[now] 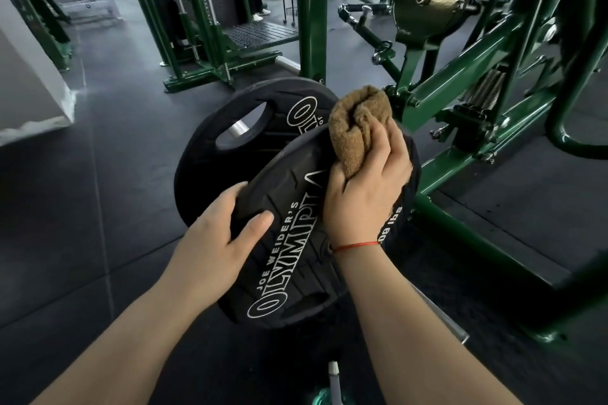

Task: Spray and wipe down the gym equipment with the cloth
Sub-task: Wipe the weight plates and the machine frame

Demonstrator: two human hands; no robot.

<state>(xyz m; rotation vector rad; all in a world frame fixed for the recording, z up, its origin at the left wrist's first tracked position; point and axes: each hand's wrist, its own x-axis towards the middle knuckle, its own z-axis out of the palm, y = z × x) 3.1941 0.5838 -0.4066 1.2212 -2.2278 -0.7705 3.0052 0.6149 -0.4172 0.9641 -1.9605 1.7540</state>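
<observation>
Where the right forearm crosses it, the near plate [289, 240] loses its hub and some of its white lettering; its lower rim fades into the dark floor [82, 207]. Far plate [230, 115] stands just behind, mostly covered, one grip hole showing with a silver bar seen through it. White tip [334, 375] at the bottom edge, with a green-tinted body below it cut off; cannot tell for certain what it is. Background machines are blurred.

Left hand [217, 233]: fingers wrapped round the near plate's left rim and out of sight behind it, thumb flat along the face. Right hand [365, 187]: fingers and thumb closed on a bunched brown cloth [355, 125], pressing it against the plate's upper right rim; red thread [357, 244] at the wrist. Green frame [460, 89] just beside the cloth, to the right.
</observation>
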